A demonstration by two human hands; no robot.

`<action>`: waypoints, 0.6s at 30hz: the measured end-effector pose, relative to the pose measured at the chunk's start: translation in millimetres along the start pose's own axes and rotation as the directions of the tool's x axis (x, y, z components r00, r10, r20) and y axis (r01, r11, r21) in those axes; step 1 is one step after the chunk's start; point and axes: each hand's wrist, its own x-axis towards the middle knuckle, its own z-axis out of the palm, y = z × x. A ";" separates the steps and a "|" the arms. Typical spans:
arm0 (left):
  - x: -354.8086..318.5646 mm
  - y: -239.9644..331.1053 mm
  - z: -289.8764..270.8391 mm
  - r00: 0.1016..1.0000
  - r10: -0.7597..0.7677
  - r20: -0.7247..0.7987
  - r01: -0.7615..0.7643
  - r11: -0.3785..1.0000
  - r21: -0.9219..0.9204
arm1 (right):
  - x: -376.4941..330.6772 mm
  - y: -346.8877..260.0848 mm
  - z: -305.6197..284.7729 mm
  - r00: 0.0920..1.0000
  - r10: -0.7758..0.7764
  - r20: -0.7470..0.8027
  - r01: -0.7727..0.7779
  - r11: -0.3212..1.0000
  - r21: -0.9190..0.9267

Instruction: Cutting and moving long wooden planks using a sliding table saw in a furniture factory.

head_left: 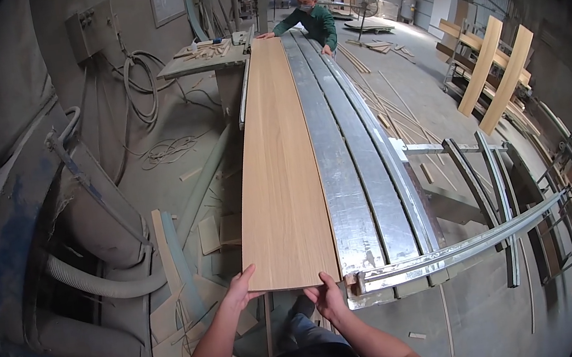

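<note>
A long wood-grain board [281,172] stretches away from me, its near end between my two hands. My left hand [239,291] grips the near left corner, thumb on the edge and fingers partly hidden below. At the near right corner my right hand [327,296] is closed on the board, thumb on top and fingers underneath. Along the board's right side lies a metal sliding table [353,169] with long grooves. At the far end a co-worker [315,26] in a green jacket and mask has one hand by the board and the other on the metal table.
A metal crossbar [460,242] juts right from the table's near end. Offcuts [217,232] and a pale hose [104,278] lie at left, beside dusty machinery. Far left stands a side table [205,60] with wood scraps. Boards lean on a rack [481,66] at right.
</note>
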 end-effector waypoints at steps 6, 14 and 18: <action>-2.0 -1.4 2.7 1.000 0.005 -0.002 -0.005 1.000 0.006 | 3.2 2.5 -8.9 0.999 -0.003 0.039 0.004 1.000 -0.009; -11.7 -9.8 0.1 1.000 -0.016 -0.014 0.016 1.000 0.012 | -7.1 8.3 -14.9 0.999 0.010 0.045 -0.009 0.999 -0.034; -20.7 -18.4 -0.5 1.000 0.000 -0.017 0.000 1.000 -0.008 | -22.5 9.3 -16.5 0.999 0.010 0.043 -0.009 0.999 -0.035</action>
